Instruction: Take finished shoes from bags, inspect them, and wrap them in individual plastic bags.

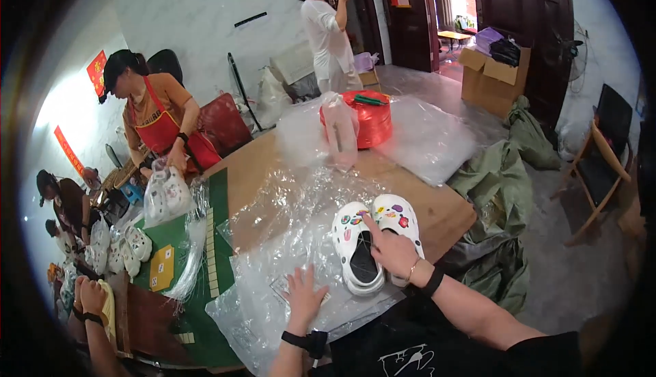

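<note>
A pair of white clogs [360, 283] with colourful charms on the toes stands side by side in front of me, toes pointing away. My right hand [400, 252] lies over them, index finger stretched to the charms on the left clog and thumb apart from it. The other fingers of that hand are mostly hidden. Left of the clogs, my left hand [305, 300] rests on a clear plastic bag [256, 274] with its fingers spread. More clear plastic spreads over the table around both hands.
A red roll of plastic twine [374, 125] stands farther back on the brown tabletop [437, 203], beside clear plastic sheets [430, 141]. At left, a co-worker in a red apron [160, 131] handles bagged clogs [167, 196]. Green sacks [495, 192] lie right of the table.
</note>
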Motion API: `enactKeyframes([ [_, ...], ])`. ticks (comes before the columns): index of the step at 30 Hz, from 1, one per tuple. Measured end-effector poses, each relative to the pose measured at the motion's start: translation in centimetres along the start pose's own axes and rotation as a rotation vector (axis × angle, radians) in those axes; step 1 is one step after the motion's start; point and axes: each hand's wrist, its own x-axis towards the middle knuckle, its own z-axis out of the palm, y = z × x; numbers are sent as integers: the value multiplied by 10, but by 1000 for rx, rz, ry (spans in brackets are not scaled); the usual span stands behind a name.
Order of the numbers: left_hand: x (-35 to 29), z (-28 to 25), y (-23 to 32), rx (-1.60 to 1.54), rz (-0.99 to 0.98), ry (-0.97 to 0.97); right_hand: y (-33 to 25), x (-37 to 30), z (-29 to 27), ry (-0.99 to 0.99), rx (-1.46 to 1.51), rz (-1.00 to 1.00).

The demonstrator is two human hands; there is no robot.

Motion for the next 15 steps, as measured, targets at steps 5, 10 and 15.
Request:
enactKeyframes([
  [5, 23, -3, -17, 186, 57, 19, 32, -3, -36, 136, 84, 43],
  [10, 87, -14, -34, 408, 67, 125, 79, -4, -58, 284, -50, 4],
  [15, 125, -36, -84, 498, -100, 193, 103, 2, -42, 271, -106, -23],
])
